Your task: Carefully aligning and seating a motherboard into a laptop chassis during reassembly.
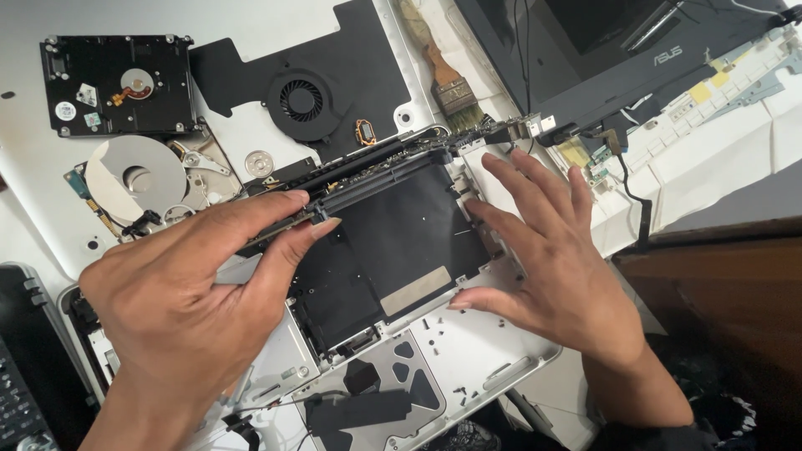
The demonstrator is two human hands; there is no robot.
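Circuit board [359,179] lies pinched by left hand [180,296], beside right hand [547,263]

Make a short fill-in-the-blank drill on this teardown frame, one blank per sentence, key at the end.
1. The left hand pinches the edge of a thin ____ board between thumb and forefinger.
2. The right hand lies flat with fingers ____ on the silver laptop shell.
3. The round fan sits in a ____ cover at the top of the picture.
4. The paintbrush lies to the ____ of the fan in the picture.

Missing words: black; spread; black; right
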